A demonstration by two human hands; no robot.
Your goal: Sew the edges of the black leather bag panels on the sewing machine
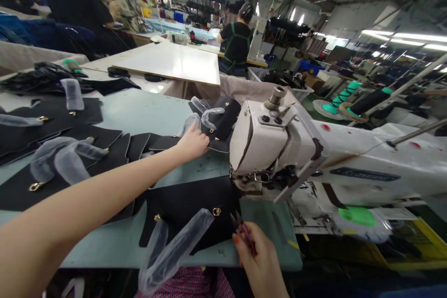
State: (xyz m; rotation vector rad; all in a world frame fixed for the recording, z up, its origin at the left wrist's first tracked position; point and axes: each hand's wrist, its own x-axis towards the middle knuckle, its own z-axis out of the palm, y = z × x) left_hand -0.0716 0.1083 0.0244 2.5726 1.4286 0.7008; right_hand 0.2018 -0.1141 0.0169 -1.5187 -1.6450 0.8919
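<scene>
My right hand (256,253) is closed around small thread snips (246,237), their blades pointing up over the near black panel's right edge. This black leather-like panel (195,205) lies flat with its upper right corner by the sewing machine head (258,144). It bears gold-coloured metal fittings and a strap (181,247) wrapped in clear film, which hangs over the table's front edge. My left hand (193,140) reaches across to the back of the table and rests on another black panel (164,143), beside a film-wrapped strap. Its index finger is stretched out; the other fingertips are partly hidden.
Several similar black panels (104,137) overlap on the left of the pale green table (139,107). Behind stands a white-topped table (174,60). Thread cones (344,98) stand right of the machine, above a yellow crate (415,242). Two co-workers sit farther back.
</scene>
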